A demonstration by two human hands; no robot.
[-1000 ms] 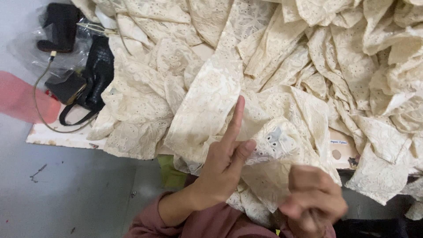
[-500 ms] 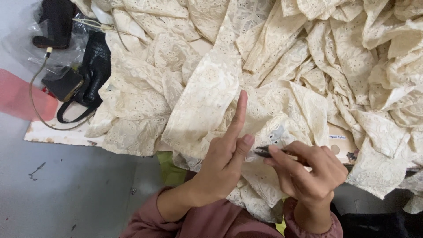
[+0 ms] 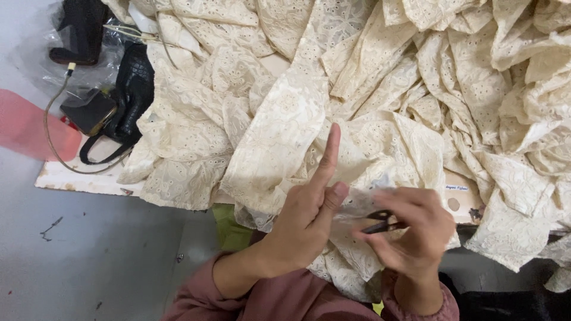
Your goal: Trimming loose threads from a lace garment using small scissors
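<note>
Over heaped lace fabric (image 3: 285,125), scissors (image 3: 380,222) point left.

A deep heap of cream lace fabric (image 3: 369,89) covered nearly the whole counter (image 3: 77,178), from its far side to the near edge and off to the right, leaving almost no bare surface. The hands, left (image 3: 306,208) and right (image 3: 410,235), worked close together at the near edge, with small black scissors (image 3: 380,221) between them. At the far left a black bag (image 3: 128,98), a cable (image 3: 53,139) and crinkled plastic (image 3: 47,65) crowded the corner. Open grey floor (image 3: 101,255) lay at the lower left.
</note>
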